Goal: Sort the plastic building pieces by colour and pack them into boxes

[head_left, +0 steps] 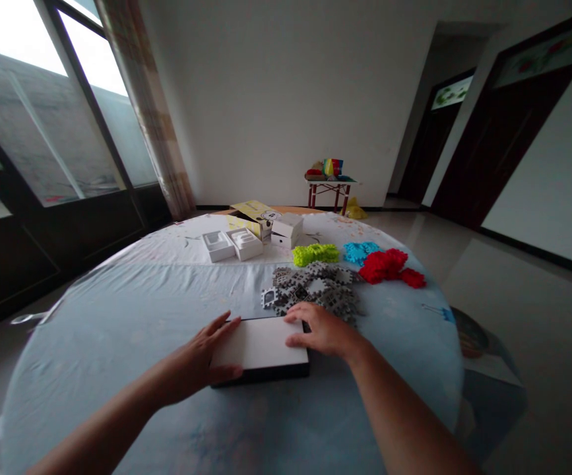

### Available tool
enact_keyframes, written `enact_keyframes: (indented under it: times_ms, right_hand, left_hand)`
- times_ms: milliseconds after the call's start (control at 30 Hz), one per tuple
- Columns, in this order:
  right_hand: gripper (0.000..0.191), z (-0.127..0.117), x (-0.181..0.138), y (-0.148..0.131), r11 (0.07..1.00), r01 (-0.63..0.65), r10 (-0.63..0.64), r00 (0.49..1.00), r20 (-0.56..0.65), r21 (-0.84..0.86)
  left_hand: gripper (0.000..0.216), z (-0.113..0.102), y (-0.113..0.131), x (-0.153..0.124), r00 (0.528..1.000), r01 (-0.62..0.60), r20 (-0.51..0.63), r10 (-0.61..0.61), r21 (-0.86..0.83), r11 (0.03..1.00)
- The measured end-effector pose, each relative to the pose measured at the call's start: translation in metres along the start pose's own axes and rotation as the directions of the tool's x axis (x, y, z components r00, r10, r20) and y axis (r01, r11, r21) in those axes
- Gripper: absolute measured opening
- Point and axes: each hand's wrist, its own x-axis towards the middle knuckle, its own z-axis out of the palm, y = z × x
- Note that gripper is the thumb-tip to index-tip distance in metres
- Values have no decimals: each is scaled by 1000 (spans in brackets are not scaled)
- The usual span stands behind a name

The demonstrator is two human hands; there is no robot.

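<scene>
A flat rectangular box [260,343] with a white top and black sides lies on the cloth-covered table in front of me. My left hand [209,356] grips its left end, thumb at the near edge and fingers stretched toward the far corner. At the right end, my right hand [318,330] curves over the far right corner, fingertips and thumb on the white top. Just beyond the box is a heap of grey interlocking tiles [322,290] with toothed edges. The underside of the box is hidden.
Green tiles [315,254], blue tiles [361,251] and red tiles [389,266] lie behind the grey heap. Two open white box trays [219,247], a white carton [287,229] and a yellow carton [256,214] stand at the back. The round table's edge curves around at right.
</scene>
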Motion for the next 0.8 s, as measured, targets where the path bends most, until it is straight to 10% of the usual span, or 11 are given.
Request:
enact_keyframes:
  times_ms: [367,800]
  right_hand:
    - [24,-1,-1,2,999,-50,50,997,-57,0]
    - [23,1,1,6,999,-54,53,996,-68,-2]
  left_hand:
    - [52,-1,-10,19,977,100,-137,-163,-379,920]
    - [48,10,-7,23,980,39,-170,-102,-335,941]
